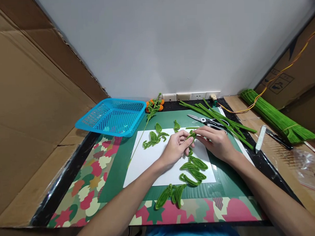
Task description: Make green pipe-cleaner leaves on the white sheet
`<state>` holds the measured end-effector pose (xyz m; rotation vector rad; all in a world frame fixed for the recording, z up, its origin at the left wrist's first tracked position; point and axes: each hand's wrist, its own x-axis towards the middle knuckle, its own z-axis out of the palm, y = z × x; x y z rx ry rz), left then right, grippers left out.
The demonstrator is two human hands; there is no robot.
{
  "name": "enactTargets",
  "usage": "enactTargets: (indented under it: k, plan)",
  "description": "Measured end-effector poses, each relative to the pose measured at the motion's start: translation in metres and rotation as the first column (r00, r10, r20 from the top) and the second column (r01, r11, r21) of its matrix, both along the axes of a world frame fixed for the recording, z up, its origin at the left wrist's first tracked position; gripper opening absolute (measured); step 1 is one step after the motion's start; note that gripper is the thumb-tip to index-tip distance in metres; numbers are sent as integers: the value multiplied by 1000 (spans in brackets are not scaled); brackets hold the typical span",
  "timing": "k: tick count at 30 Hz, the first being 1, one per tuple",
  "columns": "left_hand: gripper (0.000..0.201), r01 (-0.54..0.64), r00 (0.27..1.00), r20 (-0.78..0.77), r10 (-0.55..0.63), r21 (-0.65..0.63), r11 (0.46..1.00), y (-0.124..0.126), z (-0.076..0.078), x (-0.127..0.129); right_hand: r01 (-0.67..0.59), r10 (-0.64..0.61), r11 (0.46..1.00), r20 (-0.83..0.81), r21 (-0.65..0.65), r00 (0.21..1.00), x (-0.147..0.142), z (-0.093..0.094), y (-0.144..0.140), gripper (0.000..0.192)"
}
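Note:
My left hand (pixel 177 146) pinches a small green pipe-cleaner leaf (pixel 191 134) between thumb and fingers, above the white paper (pixel 159 162). From the other side, my right hand (pixel 215 140) has its fingertips closed on the same leaf. Both hands partly cover it, so its full shape is hidden. Several finished-looking green pipe-cleaner leaves (pixel 197 171) lie just below the hands. Another group of leaves (pixel 153 138) rests at the paper's upper left, and a single leaf (pixel 176 126) stands near its top edge. More leaves (pixel 172 196) sit at the mat's front.
A blue plastic basket (pixel 111 118) stands at the back left, beside orange flowers (pixel 161 106) on a green stem. Scissors (pixel 208 121) and loose green pipe cleaners (pixel 224 117) lie behind my right hand. Right of the mat are a pipe-cleaner bundle (pixel 278 117), a white tool (pixel 261 139) and a yellow-orange cable (pixel 280 72).

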<state>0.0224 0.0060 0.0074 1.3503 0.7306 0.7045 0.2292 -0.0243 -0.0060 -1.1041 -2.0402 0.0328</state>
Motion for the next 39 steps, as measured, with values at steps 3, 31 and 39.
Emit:
enactTargets:
  k: [3, 31, 39]
  plan:
    - [35, -23, 1000, -2, 23, 1, 1000, 0, -1, -1, -4, 0, 1000, -106, -29, 994, -5, -4, 0, 19]
    - [39, -51, 999, 9, 51, -26, 998, -2, 1, 0, 31, -30, 1000, -117, 2, 993, -19, -3, -9, 11]
    - [40, -46, 998, 34, 47, -37, 998, 1, -3, -1, 30, -31, 1000, -117, -8, 993, -16, 1, -9, 7]
